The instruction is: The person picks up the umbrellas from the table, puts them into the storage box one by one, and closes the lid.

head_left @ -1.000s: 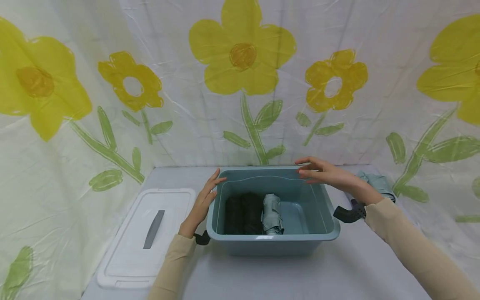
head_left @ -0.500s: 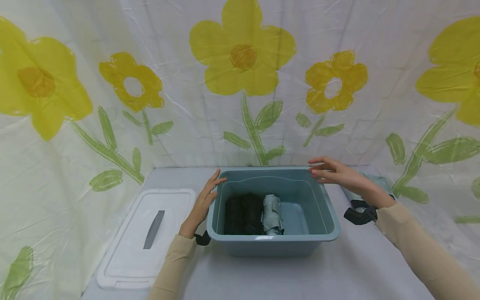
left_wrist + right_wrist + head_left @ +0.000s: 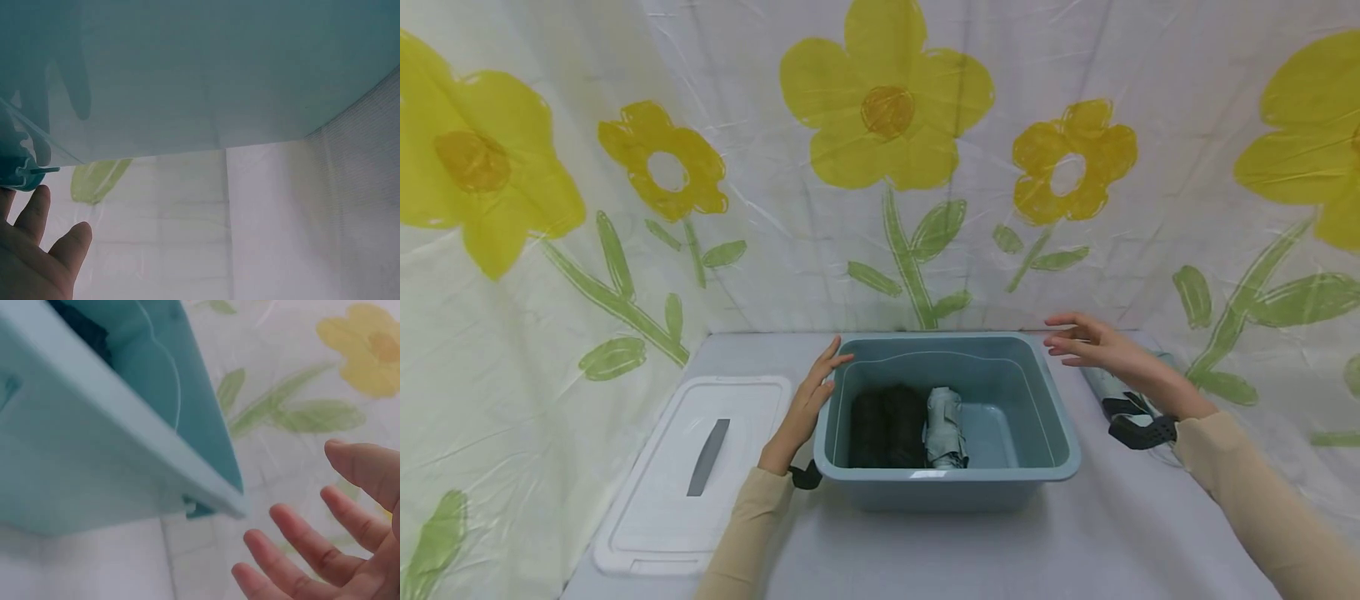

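Head view: the right hand [image 3: 1105,350] has shifted outward from above the box [image 3: 940,496], which stands near the far edge of the counter [image 3: 940,558] with three bundles [image 3: 945,429] inside, and now hangs just right of it, judged as a withdrawal towards the loose bundle [image 3: 1105,385] near the counter's far right corner. Left wrist view: the left hand [image 3: 28,262] shows a wide grip, contact with the box not certain. Right wrist view: the right grip is spread, apart from the box, holding nothing.
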The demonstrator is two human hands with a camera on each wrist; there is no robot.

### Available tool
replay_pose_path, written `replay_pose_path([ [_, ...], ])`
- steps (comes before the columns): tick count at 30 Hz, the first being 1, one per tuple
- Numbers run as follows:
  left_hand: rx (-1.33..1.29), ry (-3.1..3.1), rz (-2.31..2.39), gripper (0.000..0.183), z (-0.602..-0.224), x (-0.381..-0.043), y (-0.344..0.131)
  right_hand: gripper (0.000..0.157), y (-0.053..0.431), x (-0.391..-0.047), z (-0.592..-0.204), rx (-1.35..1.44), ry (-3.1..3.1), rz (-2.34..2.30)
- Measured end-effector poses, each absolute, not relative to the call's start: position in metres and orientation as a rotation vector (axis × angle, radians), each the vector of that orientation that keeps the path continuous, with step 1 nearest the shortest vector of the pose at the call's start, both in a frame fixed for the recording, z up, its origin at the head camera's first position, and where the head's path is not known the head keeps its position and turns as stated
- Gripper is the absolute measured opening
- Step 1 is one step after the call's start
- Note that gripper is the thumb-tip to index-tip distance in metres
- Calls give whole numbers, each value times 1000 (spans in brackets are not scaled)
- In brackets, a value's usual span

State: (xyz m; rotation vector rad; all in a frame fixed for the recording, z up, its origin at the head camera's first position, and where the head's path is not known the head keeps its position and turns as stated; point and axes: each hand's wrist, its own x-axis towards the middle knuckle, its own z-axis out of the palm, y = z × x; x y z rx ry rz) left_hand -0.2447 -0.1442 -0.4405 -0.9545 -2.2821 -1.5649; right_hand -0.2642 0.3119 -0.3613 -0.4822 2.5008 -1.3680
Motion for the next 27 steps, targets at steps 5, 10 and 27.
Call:
replay_pose_path([
  [5,-951,-2285,-1568,43,-441,-245,-144,48,324,-266,-368,-438,2549,-1344],
  [10,-956,-2280,-1563,44,-441,-246,-144,51,336,-266,-373,-397,2596,-1323],
  [27,-966,-2269,-1557,43,-443,-246,-143,56,376,-271,-412,-262,2684,-1192],
])
